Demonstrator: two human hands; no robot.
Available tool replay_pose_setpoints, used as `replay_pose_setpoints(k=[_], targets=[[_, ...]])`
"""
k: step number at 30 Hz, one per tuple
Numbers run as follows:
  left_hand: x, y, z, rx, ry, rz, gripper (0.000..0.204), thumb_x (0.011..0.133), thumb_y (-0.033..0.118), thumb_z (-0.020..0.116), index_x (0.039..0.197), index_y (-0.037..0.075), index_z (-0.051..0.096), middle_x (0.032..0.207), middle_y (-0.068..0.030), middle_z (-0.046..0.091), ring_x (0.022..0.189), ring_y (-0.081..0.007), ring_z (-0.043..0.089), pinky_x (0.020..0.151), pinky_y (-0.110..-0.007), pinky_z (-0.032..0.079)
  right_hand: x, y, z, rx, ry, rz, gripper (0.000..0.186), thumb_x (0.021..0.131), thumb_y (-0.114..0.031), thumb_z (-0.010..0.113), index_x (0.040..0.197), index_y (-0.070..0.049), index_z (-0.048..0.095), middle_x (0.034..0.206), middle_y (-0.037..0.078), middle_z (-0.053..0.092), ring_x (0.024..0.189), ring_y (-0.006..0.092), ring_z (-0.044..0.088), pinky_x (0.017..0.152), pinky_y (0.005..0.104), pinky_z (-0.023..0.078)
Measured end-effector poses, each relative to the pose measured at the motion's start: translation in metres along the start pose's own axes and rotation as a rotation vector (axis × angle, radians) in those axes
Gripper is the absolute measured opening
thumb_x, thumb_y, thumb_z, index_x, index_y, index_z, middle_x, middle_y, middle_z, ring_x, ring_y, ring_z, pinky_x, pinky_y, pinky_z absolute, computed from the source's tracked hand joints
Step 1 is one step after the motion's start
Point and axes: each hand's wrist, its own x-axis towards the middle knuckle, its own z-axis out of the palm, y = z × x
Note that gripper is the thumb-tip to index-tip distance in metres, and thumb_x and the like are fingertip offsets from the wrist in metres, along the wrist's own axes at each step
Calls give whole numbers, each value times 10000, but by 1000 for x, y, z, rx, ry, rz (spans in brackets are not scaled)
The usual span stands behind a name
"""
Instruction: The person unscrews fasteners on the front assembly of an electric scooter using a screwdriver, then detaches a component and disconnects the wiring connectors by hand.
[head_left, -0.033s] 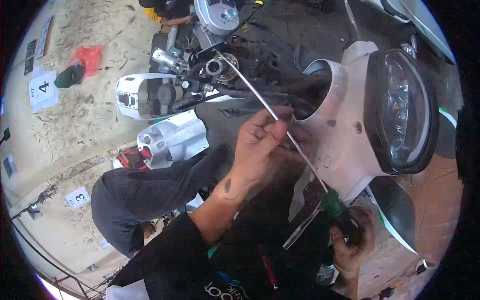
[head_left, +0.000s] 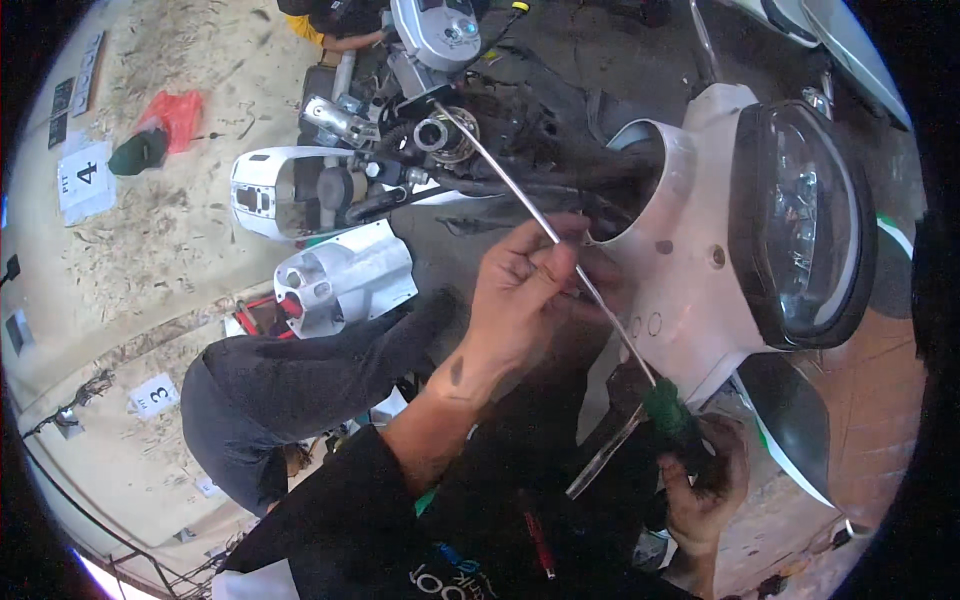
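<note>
The left hand [head_left: 525, 290] pinches the long screwdriver [head_left: 560, 245] shaft with curled fingers beside the white scooter headlight cowl [head_left: 690, 270], while the right hand [head_left: 705, 490] grips its green handle.

Left hand [head_left: 525, 300]: raised at centre frame, back of the hand toward the camera, fingers [head_left: 540, 265] curled inward and pinched together near the tips. Its bare forearm runs down and to the left from the wrist, a small dark mark showing just below the wrist, and passes into a dark sleeve at the elbow. Right hand [head_left: 705, 490]: low at the right of the frame, palm turned upward, fingers wrapped closed in a fist-like grip. Only the wrist shows below it. The two hands are well apart, left higher than right.
</note>
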Motion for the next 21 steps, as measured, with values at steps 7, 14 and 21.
replay_pose_setpoints(k=[7, 14, 21], targets=[[1, 0, -1, -74, -47, -12, 491, 920, 311, 628, 1288, 45, 440, 922, -197, 662, 796, -366, 693, 657, -428, 608, 3, -5, 7, -1, 88, 53, 429, 716, -176, 801, 1038, 34, 609, 1041, 199, 592, 976, 320, 589, 839, 396, 492], [1, 1, -2, -32, -75, 17, 474, 921, 306, 627, 1276, 46, 450, 922, -193, 662, 800, -368, 692, 651, -436, 608, 2, -5, 12, 128, 137, 94, 396, 739, -132, 778, 1043, 52, 604, 1045, 182, 593, 986, 293, 590, 850, 381, 490], [1, 1, 5, -64, 17, 35, 400, 929, 253, 622, 1232, 24, 497, 904, -164, 662, 761, -309, 688, 650, -439, 610, 0, -12, 10, 386, 228, 403, 371, 795, -172, 726, 1067, 45, 598, 1023, 162, 588, 957, 273, 580, 840, 371, 483]])
